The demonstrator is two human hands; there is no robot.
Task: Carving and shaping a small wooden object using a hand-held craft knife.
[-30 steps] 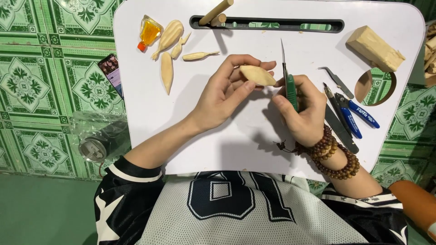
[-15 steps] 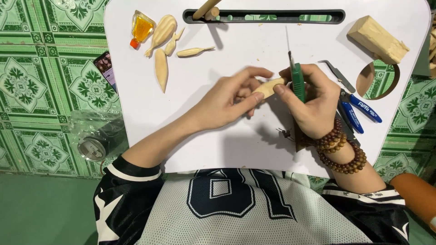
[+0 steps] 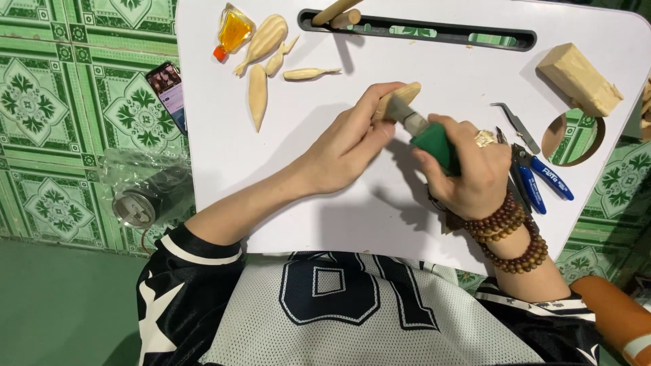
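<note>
The left hand grips a small pale wooden piece between thumb and fingers, holding it above the middle of the white lap table. The right hand is closed around the green handle of a carving knife, whose metal end meets the near side of the wooden piece. A ring sits on one finger of the right hand, and strings of brown beads wrap the right wrist. At the table's far left lie several carved wooden shapes, touching or just beside one another, next to a small orange-filled glue bottle. A long slot runs along the far edge, with two wooden dowels resting in its left end. A rough wooden block lies at the far right, beside a round cup hole. Metal tweezers and blue-handled pliers lie just right of the right hand. On the green patterned floor tiles, left of the table, lie a phone and a clear plastic bag holding a round metal-lidded item
</note>
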